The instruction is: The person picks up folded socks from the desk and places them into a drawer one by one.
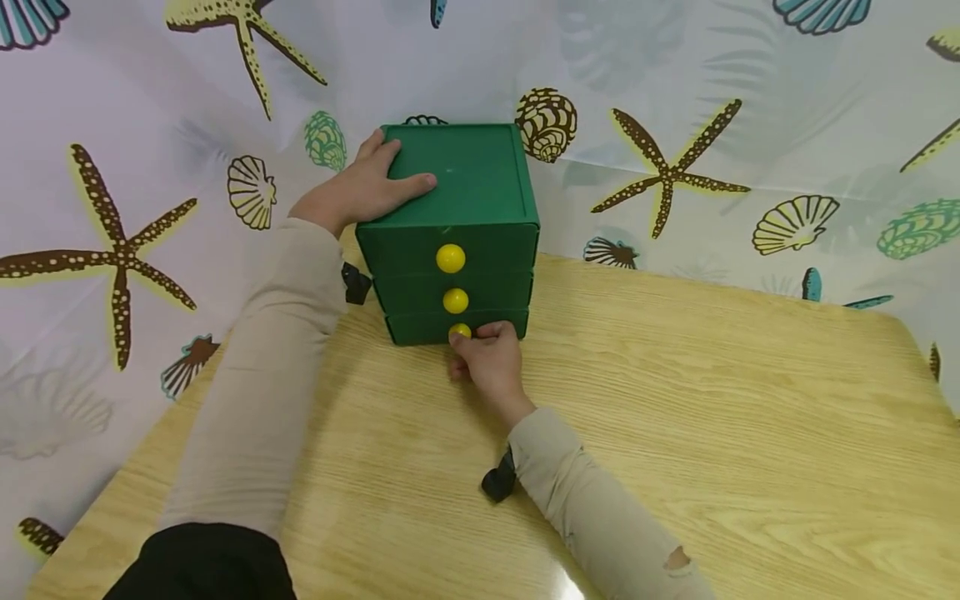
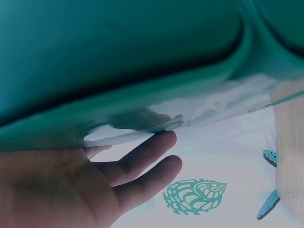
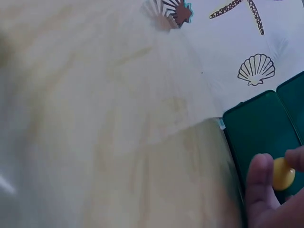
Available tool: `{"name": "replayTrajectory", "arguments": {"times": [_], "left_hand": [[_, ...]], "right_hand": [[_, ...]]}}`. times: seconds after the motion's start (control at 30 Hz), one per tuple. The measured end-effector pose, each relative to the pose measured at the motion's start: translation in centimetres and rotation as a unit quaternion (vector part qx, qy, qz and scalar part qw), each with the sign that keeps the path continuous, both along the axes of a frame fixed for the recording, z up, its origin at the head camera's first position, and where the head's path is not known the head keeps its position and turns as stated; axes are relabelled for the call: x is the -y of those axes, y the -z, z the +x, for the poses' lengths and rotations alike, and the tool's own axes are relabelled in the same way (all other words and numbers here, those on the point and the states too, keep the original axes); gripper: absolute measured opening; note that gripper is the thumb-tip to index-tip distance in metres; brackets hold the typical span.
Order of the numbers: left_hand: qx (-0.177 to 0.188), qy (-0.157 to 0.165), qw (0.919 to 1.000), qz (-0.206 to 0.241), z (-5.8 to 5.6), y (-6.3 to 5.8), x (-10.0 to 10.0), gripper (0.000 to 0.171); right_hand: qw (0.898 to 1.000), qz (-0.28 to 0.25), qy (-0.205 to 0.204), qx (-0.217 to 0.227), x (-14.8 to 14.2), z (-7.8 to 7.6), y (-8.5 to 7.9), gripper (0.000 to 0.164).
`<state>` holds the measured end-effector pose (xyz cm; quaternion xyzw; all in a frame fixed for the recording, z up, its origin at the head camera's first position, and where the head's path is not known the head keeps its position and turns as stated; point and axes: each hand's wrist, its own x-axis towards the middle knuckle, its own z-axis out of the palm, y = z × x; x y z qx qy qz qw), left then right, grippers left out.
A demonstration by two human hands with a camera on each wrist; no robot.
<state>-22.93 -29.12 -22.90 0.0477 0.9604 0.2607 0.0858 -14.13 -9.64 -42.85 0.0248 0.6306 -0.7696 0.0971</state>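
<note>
A green box of three stacked drawers [image 1: 461,171] stands on the table, each drawer front bearing a round yellow knob. My left hand [image 1: 378,183] rests on the box's top left side, thumb across the top and the other fingers extended toward the back edge. In the left wrist view, those straight fingers [image 2: 142,161] show below the green surface. At the lowest drawer, my right hand [image 1: 491,362] pinches the yellow knob [image 1: 461,332]. The right wrist view shows that knob [image 3: 283,174] between thumb and finger. All the drawers look closed.
The light wooden table [image 1: 712,400] extends right and forward of the box. Behind it hangs a white cloth [image 1: 450,67] printed with shells and starfish. Black wrist pieces [image 1: 498,482] hang at both sleeves.
</note>
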Motion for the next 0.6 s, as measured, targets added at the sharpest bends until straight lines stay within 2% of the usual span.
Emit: {"name": "replayTrajectory", "arguments": {"times": [0.17,0.4,0.47,0.6], "left_hand": [[0.003,0.002,1.0,0.001,0.0,0.0,0.0,0.094],[-0.002,-0.006,1.0,0.006,0.0,-0.1,-0.4,0.095],[-0.001,-0.011,0.9999,0.004,0.0,0.0,-0.4,0.095],[-0.021,-0.024,0.9987,-0.041,0.2,-0.1,-0.3,0.093]], "right_hand": [[0.998,-0.035,0.05,-0.01,0.7,0.3,0.2,0.037],[0.996,-0.044,0.07,-0.014,0.8,0.5,0.2,0.038],[0.997,-0.039,0.058,-0.015,0.5,0.4,0.2,0.035],[1.0,-0.002,-0.018,-0.004,-1.1,0.4,-0.3,0.027]]}}
